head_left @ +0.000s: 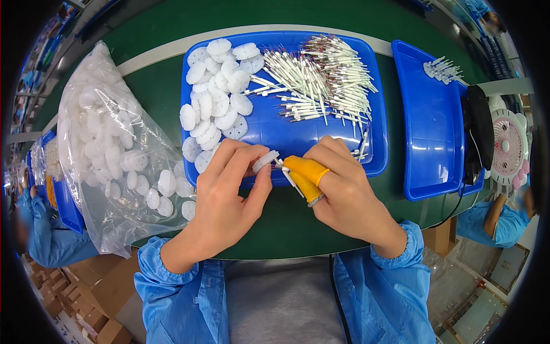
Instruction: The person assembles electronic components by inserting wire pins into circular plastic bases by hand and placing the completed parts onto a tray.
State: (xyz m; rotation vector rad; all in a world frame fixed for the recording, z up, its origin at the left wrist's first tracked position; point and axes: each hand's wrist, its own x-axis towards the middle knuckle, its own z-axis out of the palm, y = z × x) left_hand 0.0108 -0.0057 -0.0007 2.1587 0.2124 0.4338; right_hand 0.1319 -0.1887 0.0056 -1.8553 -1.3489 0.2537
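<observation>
Between thumb and fingers, my left hand (230, 192) pinches a round white plastic disc (265, 161) by its edge. My right hand (349, 192) has yellow finger cots (307, 174) on the thumb and a finger, and is closed on thin white sticks (294, 182) with dark thin ends. One stick meets the disc's face; whether it sits in a hole is hidden. Both hands are over the near edge of a blue tray (275, 123). In that tray, white discs (215, 97) heap on the left and many white sticks (323, 77) lie at the upper right.
A clear plastic bag (109, 143) with many white discs lies on the left. On the right a second blue tray (432, 143) holds a disc fitted with sticks (443, 70). A pink and white fan (509, 146) stands beyond it. Other people in blue sleeves sit at both sides.
</observation>
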